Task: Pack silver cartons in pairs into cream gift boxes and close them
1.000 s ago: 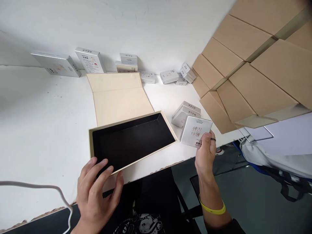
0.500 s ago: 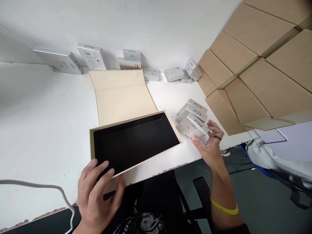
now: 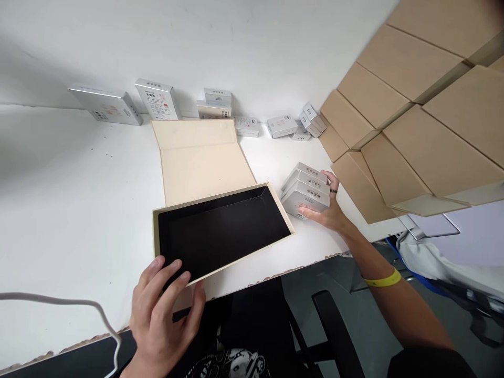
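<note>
A cream gift box with a black inside lies open on the table, its lid folded back flat behind it. My left hand grips the box's near left corner, fingers over the rim and thumb against the outer front wall. To the right of the gift box, three silver cartons lean against one another in a row. My right hand is wrapped round them from the right, thumb on the front carton's face and fingers at the rear one; some fingertips are hidden behind the cartons.
Along the wall stand several silver cartons of different sizes. Brown cardboard boxes are stacked at the right. A grey cable crosses the table's left front edge. A black chair armrest sits below the table.
My right hand has moved around the three cartons and closed on them, pressing them closer together. My left hand stays at the gift box's corner. The whole view has shifted slightly.
</note>
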